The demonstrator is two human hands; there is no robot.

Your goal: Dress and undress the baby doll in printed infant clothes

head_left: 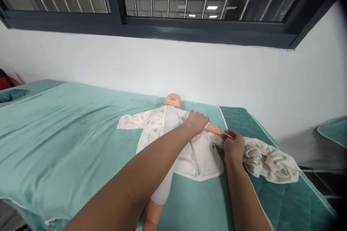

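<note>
1. Before any pull is applied, confirm the position of the doll (172,117): face up on the light green cover (81,133), head toward the wall (135,61), patterned jacket (154,130) spread beneath and beside it.
2. Check the left hand (197,122). It is wrapped around the doll's arm (213,129), with the forearm and small fingers protruding beyond the grip. Support the limb here without twisting the shoulder.
3. Check the right hand (233,146). Its thumb and fingertips appear pinched on the sleeve (216,138), just beside the doll's fingers; the exact contact is partly hidden.
4. Align the sleeve with the forearm. A straight line between the two hands should reduce drag.
5. Guard the doll's spread fingers; they are the likeliest point to snag on the fabric.
6. Move the cloth in small amounts, smoothing any bunching at the elbow.
7. Hold the right wrist clear of the crumpled cloth (271,160) lying just beside it on the dark green pad (292,198).
</note>
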